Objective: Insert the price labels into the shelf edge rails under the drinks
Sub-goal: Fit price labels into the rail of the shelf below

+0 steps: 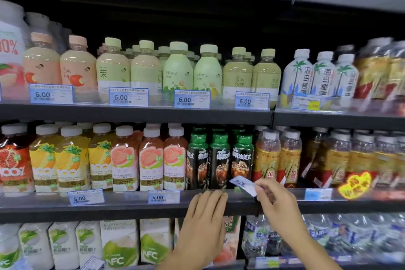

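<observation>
Two hands work at the front edge of the middle shelf, where the dark shelf edge rail (127,203) runs below the drinks. The left hand (203,219) is open, with its fingers straight and together and its fingertips laid on the rail just under the black-and-green iced coffee bottles (219,160). The right hand (277,201) pinches a blue-and-white price label (243,184) between thumb and fingers. The label is tilted, its free end pointing up and left. It sits in front of the foot of the rightmost coffee bottle, just above the rail and not seated in it; its print is blurred.

Further left along the same rail, a 5.00 label (86,197) sits under the pineapple juice bottles (72,160) and a second 5.00 label (164,196) under the guava juice bottles (151,160). Toward the rail's right end is a pale blue label (317,194), too blurred to read. On the upper shelf's front edge, four 6.00 labels (192,99) stand under pale-capped bottles (177,68).
</observation>
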A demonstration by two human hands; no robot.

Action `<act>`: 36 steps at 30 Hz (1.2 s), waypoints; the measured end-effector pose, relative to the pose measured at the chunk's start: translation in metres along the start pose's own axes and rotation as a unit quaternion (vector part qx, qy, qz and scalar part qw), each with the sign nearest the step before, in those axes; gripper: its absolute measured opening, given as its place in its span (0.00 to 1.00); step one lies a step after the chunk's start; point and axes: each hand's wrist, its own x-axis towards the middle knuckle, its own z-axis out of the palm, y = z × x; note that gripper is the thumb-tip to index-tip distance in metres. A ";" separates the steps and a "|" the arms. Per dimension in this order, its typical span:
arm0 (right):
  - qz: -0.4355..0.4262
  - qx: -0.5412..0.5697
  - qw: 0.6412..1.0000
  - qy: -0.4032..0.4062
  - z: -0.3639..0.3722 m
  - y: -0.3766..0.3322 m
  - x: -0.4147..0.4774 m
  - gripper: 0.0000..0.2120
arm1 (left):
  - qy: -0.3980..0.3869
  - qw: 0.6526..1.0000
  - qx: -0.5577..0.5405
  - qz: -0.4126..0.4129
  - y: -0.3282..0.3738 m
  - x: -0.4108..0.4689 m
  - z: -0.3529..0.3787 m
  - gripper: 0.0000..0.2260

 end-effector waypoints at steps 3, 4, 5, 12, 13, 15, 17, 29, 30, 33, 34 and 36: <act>0.027 0.021 0.999 0.000 0.001 0.003 0.000 0.08 | 0.006 0.999 0.034 0.008 0.003 -0.001 0.005 0.28; 0.025 0.026 0.999 -0.001 0.003 0.002 0.001 0.08 | 0.009 0.999 0.044 0.013 0.002 -0.002 0.006 0.28; 0.022 0.031 0.999 0.000 0.005 0.000 0.001 0.08 | 0.010 0.998 0.051 0.017 0.002 -0.003 0.006 0.27; -0.011 0.064 0.998 0.004 0.017 -0.015 0.008 0.07 | 0.012 1.000 0.026 0.009 0.004 0.003 -0.001 0.22; -0.015 0.065 0.998 0.001 0.018 -0.016 0.009 0.07 | 0.015 1.000 0.018 0.006 0.005 0.007 -0.004 0.21; -0.028 0.056 0.998 -0.005 0.021 -0.017 0.012 0.07 | 0.020 1.000 -0.001 -0.008 0.007 0.014 -0.011 0.20; -0.056 0.026 0.998 -0.009 0.023 -0.017 0.014 0.07 | 0.024 0.999 -0.016 -0.018 0.007 0.017 -0.016 0.18; -0.201 -0.186 0.959 -0.075 0.025 -0.004 0.007 0.23 | 0.051 0.999 -0.016 0.011 0.003 0.010 -0.010 0.17; -0.194 -0.192 0.958 -0.084 0.025 -0.003 0.007 0.24 | 0.051 0.999 -0.016 0.010 0.002 0.010 -0.009 0.17; -0.172 -0.200 0.959 -0.099 0.028 -0.003 0.007 0.21 | 0.047 0.999 -0.011 0.002 0.002 0.010 -0.007 0.16; -0.172 -0.202 0.959 -0.098 0.028 -0.003 0.007 0.20 | 0.045 0.999 -0.006 0.001 0.002 0.011 -0.007 0.16; -0.190 -0.202 0.956 -0.097 0.028 -0.003 0.008 0.20 | 0.043 0.999 0.004 -0.002 0.004 0.011 -0.006 0.15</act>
